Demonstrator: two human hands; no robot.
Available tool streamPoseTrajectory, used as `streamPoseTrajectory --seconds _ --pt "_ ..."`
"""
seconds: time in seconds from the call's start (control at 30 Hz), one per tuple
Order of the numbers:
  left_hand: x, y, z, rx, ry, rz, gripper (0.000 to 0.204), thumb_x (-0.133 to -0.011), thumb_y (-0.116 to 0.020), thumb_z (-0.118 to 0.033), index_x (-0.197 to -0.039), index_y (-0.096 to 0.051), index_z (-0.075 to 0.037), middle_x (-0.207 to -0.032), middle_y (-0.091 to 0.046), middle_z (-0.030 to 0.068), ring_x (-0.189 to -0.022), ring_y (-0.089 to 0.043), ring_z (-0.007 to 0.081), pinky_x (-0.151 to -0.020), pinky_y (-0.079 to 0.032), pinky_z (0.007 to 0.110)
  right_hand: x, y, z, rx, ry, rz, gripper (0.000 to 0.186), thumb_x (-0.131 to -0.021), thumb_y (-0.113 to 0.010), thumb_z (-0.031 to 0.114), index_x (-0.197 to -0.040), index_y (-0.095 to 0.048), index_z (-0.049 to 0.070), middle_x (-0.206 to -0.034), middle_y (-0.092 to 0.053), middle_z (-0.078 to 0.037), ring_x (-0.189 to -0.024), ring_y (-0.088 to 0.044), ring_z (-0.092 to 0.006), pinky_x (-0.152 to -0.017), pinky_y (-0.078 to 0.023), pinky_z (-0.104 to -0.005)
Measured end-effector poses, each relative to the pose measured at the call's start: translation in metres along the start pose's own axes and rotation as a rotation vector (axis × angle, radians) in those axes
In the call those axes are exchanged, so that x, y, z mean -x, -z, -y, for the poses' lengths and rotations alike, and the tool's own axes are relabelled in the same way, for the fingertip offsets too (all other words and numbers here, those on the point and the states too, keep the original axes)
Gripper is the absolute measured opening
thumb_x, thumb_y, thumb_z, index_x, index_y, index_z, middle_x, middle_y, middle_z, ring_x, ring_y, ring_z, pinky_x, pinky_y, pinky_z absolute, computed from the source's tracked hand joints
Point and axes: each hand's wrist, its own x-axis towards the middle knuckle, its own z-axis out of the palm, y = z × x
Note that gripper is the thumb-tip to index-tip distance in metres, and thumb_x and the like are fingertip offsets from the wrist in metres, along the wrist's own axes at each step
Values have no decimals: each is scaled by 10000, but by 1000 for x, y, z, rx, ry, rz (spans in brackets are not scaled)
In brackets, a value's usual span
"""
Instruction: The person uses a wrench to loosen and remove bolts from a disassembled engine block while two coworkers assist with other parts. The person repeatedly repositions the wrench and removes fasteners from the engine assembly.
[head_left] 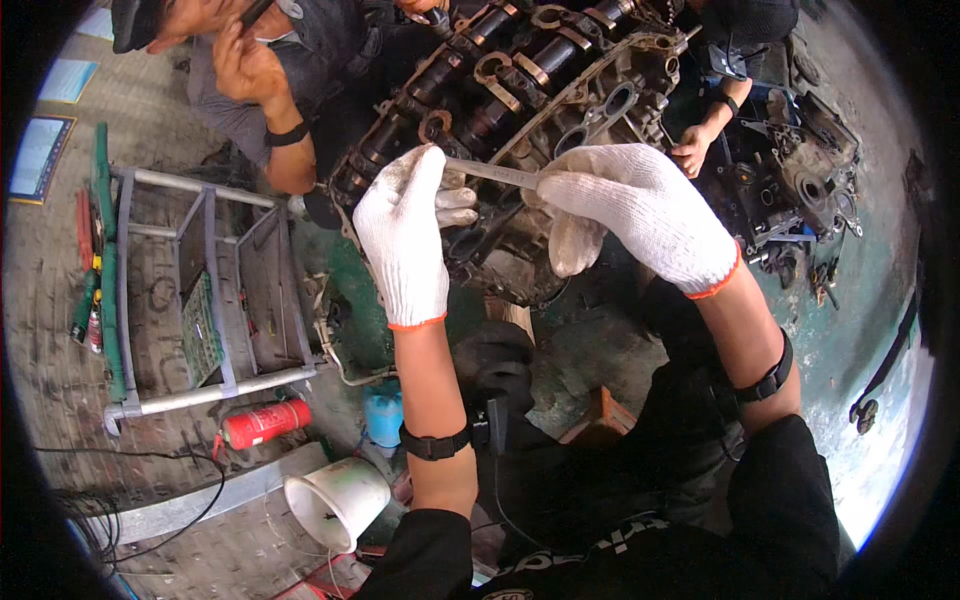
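Observation:
A slim silver wrench (492,173) is stretched level between my hands, both in white knit gloves with orange cuffs. My left hand (408,225) pinches its left end between thumb and fingers. Around the other end my right hand (630,205) is closed, so both ends of the wrench are covered by the gloves. Grime darkens the glove fingers. Just beyond and below my hands lies a large oily engine (440,72) with its camshafts exposed.
A co-worker's raised hand (250,65) is at the upper left; another person's hand (692,150) rests by the engine's right side. More engine parts (800,180) lie at right. A metal rack (215,400), red fire extinguisher (266,424), white bucket (345,500) and blue container (384,415) stand left.

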Motion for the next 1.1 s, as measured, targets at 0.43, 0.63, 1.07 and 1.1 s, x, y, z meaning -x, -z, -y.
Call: streamPoseTrajectory --seconds 0.43,0.63,1.07,1.1 --pt "-2 -8 1 1 45 3 317 -934 -710 -199 -1151 -634 20 -830 -692 107 -612 -669 174 -526 -523 264 -28 5 -12 -423 265 -254 239 -994 -591 165 -1065 -674 -48 -761 -723 -123 -618 -662 -136 -587 -516 -243" --pt "-4 -4 0 4 18 52 298 -929 -706 -168 -1144 -648 30 -846 -701 111 -621 -683 168 -535 -551 264 -26 10 -10 -6 86 -331 195 -922 -628 134 -953 -696 -46 -703 -715 -99 -504 -629 -127 -483 -506 -246" --pt "-12 2 5 53 43 135 307 -913 -720 -171 -1112 -657 54 -849 -698 83 -629 -675 154 -557 -565 266 -6 -46 -12 429 -115 171 331 -944 -561 252 -815 -627 -46 -578 -640 -151 -553 -680 -223 -544 -516 -356" --pt "-12 2 5 64 51 137 314 -910 -721 -177 -1108 -657 59 -845 -696 80 -640 -675 156 -577 -574 278 -6 -53 -17 449 -79 170 339 -943 -566 255 -785 -605 -42 -578 -631 -157 -565 -682 -250 -551 -510 -366"
